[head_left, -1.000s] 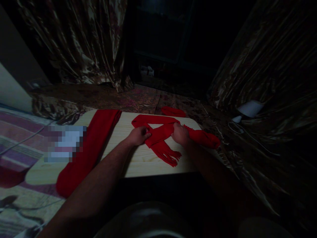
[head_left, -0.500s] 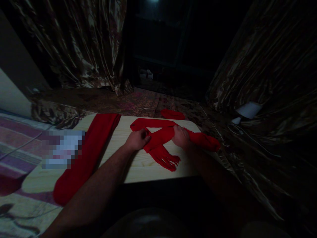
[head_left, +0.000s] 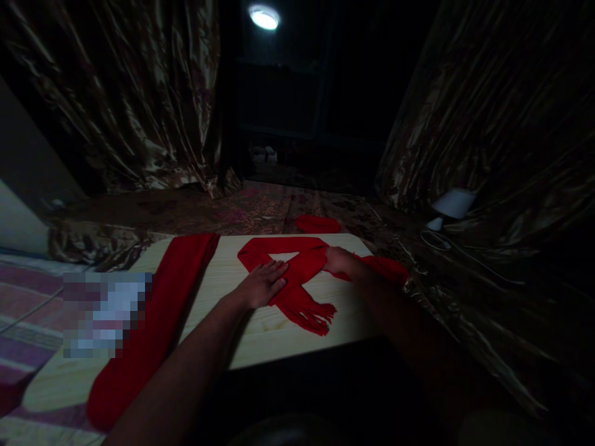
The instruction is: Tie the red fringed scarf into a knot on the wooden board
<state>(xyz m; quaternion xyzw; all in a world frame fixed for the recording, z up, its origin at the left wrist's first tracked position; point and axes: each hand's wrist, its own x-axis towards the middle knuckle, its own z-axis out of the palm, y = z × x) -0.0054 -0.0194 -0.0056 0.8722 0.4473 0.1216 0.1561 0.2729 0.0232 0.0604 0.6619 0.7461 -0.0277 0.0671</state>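
Observation:
A red fringed scarf (head_left: pixel 304 271) lies in a crossed loop on a pale wooden tabletop (head_left: pixel 260 328), its fringe pointing toward me. My left hand (head_left: pixel 264 284) rests flat on the left part of the crossing, fingers stretched out. At the loop's right side my right hand (head_left: pixel 338 261) has its fingers closed on the scarf; the fingertips are partly hidden. Beyond that hand, more of the red cloth runs off to the right over the table edge. To the left, a long folded red cloth (head_left: pixel 158 322) lies across the tabletop and overhangs its near edge.
Another red piece of cloth (head_left: pixel 318 224) lies past the table's far edge. A small white lamp (head_left: pixel 454 203) with a cord stands at the right. Patterned curtains (head_left: pixel 153 124) hang behind, and a striped cover (head_left: pixel 32 310) is at the left. A blurred-out patch (head_left: pixel 111 313) covers something on the left.
My left hand has gone from curled fingers to lying flat on the scarf. My right hand keeps its hold at the loop's right side. The view has tilted up slightly.

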